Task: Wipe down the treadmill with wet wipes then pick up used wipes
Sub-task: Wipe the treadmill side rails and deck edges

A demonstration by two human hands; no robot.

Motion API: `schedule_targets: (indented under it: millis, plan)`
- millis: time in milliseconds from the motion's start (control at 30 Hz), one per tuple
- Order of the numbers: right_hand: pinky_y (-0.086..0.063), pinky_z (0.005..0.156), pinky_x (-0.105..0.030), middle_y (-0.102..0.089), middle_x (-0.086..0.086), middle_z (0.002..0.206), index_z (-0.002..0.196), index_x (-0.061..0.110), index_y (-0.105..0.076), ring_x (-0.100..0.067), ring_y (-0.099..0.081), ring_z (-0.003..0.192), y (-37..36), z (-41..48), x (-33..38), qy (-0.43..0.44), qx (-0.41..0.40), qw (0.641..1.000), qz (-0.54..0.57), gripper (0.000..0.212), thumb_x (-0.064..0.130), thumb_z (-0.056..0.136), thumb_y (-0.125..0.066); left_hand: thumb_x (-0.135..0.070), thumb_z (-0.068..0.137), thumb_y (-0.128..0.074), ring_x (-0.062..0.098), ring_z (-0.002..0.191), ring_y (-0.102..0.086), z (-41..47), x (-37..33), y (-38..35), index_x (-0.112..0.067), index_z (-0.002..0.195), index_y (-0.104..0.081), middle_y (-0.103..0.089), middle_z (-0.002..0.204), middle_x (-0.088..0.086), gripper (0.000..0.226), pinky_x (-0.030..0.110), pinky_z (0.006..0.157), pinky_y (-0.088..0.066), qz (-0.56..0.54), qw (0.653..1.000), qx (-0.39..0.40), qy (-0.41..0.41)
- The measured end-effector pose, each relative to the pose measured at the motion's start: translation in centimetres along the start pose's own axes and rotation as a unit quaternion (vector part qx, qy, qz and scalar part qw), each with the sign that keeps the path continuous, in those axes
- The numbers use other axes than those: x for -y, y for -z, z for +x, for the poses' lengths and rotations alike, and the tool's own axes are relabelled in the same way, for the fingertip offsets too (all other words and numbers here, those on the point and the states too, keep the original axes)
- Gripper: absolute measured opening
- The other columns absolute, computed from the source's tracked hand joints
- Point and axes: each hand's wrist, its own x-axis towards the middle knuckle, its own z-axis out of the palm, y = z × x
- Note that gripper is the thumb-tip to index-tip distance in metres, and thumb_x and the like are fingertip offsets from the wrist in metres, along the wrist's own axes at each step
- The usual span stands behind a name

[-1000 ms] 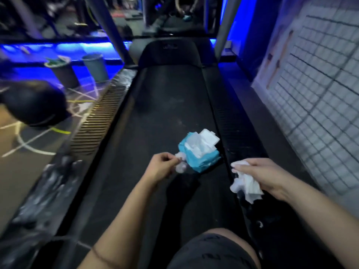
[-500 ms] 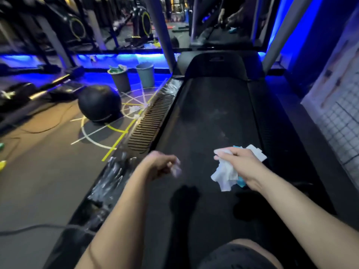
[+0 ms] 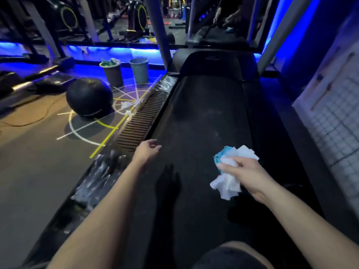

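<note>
Left hand [image 3: 148,150] was out over the left edge of the treadmill belt [image 3: 204,117], fingers loose and slightly spread, nothing in it. It hung just beside the ribbed side rail [image 3: 143,117]. Right hand [image 3: 246,173] was curled round a crumpled white wipe [image 3: 226,184], and the wad hung down below the fingers, above the right side of the belt. Just past those fingers sat the blue wipes packet [image 3: 222,154] with its white flap [image 3: 246,153] up. Whether the hand touched the packet, I could not tell. The hands' shadow fell dark on the belt between the two arms. A bare knee [image 3: 233,249] showed at the bottom edge.

Out on the floor to the left, small white used wipes [image 3: 126,105] lay on the painted lines, close to the rail and next to a big black ball [image 3: 89,97]. Beyond the ball stood two bins [image 3: 139,69], side by side, the left one stuffed. A tiled wall [image 3: 330,123] ran along the right.
</note>
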Motion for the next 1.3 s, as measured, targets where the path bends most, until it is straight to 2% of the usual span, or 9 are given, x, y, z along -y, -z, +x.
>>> schedule_targets:
  millis: [133, 233, 433, 700, 833, 900, 1000, 1133, 1300]
  plan:
    - [-0.058, 0.074, -0.032, -0.074, -0.009, 0.106, 0.112, 0.015, -0.068, -0.021, -0.074, 0.091, 3.7, 0.1, -0.7, -0.017, -0.083, 0.996, 0.036, 0.046, 0.017, 0.072, -0.090, -0.041, 0.089, -0.068, 0.019, 0.106, -0.072, -3.9, -1.1, -6.5, -0.026, 0.129, -0.069, -0.076, 0.113, -0.002, 0.043, 0.044, 0.095, -0.058, -0.019, 0.994, 0.081, -0.066]
    - [-0.056, 0.066, -0.029, -0.077, -0.010, 0.097, 0.100, 0.015, -0.071, -0.017, -0.073, 0.079, 6.4, -0.5, -1.4, -0.016, -0.103, 0.993, 0.050, 0.026, 0.015, 0.078, -0.084, -0.044, 0.086, -0.065, 0.009, 0.095, -0.070, -6.2, -3.1, -10.8, -0.028, 0.126, -0.070, -0.077, 0.111, -0.008, 0.044, 0.043, 0.097, -0.058, -0.029, 0.983, 0.130, -0.124]
    - [-0.052, 0.101, -0.033, -0.077, 0.010, 0.107, 0.112, 0.019, -0.071, -0.011, -0.070, 0.107, 12.6, -3.6, -4.3, -0.033, -0.089, 0.995, 0.009, 0.023, 0.035, 0.100, -0.060, -0.027, 0.098, -0.060, 0.007, 0.093, -0.071, -11.6, -5.1, -20.5, -0.027, 0.129, -0.069, -0.075, 0.107, -0.008, 0.032, 0.037, 0.092, -0.058, -0.004, 0.960, 0.151, -0.235]
    - [-0.044, 0.075, -0.030, -0.073, -0.005, 0.107, 0.106, 0.013, -0.076, -0.023, -0.065, 0.096, 22.9, -5.3, -8.4, -0.096, -0.356, 0.927, 0.069, 0.029, 0.033, 0.086, -0.070, -0.023, 0.093, -0.062, 0.030, 0.134, -0.050, -12.9, 0.0, -29.0, -0.014, 0.153, -0.047, -0.051, 0.150, 0.010, 0.062, 0.047, 0.103, -0.052, 0.239, 0.858, 0.118, -0.439]
    - [-0.046, 0.079, -0.033, -0.072, -0.002, 0.107, 0.113, 0.029, -0.070, -0.013, -0.060, 0.091, 24.3, -5.8, -9.3, 0.046, -0.449, 0.891, 0.038, 0.037, 0.039, 0.103, -0.036, -0.041, 0.095, -0.040, 0.027, 0.155, -0.024, -12.6, 2.4, -30.2, -0.016, 0.157, -0.042, -0.025, 0.169, 0.008, 0.067, 0.045, 0.112, -0.042, 0.331, 0.815, 0.123, -0.459]
    - [-0.041, 0.097, -0.026, -0.064, 0.006, 0.126, 0.130, 0.031, -0.064, -0.006, -0.053, 0.112, 23.3, -5.0, -9.6, 0.105, -0.392, 0.907, -0.109, 0.040, 0.041, 0.108, -0.033, -0.043, 0.095, -0.039, 0.027, 0.156, -0.021, -12.4, 2.3, -30.3, -0.014, 0.157, -0.042, -0.020, 0.171, 0.009, 0.069, 0.045, 0.113, -0.041, 0.343, 0.810, 0.117, -0.460]
    - [-0.018, 0.113, -0.006, -0.038, 0.004, 0.155, 0.151, 0.023, -0.045, -0.007, -0.031, 0.143, 20.4, -2.7, -11.9, 0.117, -0.150, 0.935, -0.299, 0.043, 0.031, 0.108, -0.042, -0.044, 0.095, -0.037, 0.027, 0.157, -0.020, -12.2, 2.2, -30.3, -0.012, 0.157, -0.042, -0.018, 0.171, 0.009, 0.070, 0.045, 0.114, -0.040, 0.353, 0.805, 0.118, -0.462]
    - [-0.001, 0.127, -0.040, 0.014, 0.013, 0.167, 0.160, 0.039, -0.001, -0.004, 0.012, 0.150, 18.3, -1.7, -15.3, -0.024, 0.104, 0.871, -0.479, 0.082, 0.051, 0.099, -0.056, -0.043, 0.095, -0.036, 0.026, 0.157, -0.020, -12.1, 2.2, -30.0, -0.012, 0.158, -0.040, -0.020, 0.171, 0.007, 0.070, 0.045, 0.116, -0.039, 0.351, 0.805, 0.134, -0.459]
    - [-0.026, 0.123, -0.034, -0.025, 0.021, 0.162, 0.154, 0.055, -0.017, 0.001, -0.025, 0.148, 19.5, -1.6, -14.0, 0.019, -0.042, 0.946, -0.320, 0.065, 0.048, 0.101, -0.053, -0.041, 0.094, -0.037, 0.025, 0.157, -0.019, -12.3, 2.0, -29.9, -0.012, 0.159, -0.038, -0.022, 0.171, 0.006, 0.071, 0.043, 0.117, -0.037, 0.346, 0.810, 0.137, -0.453]
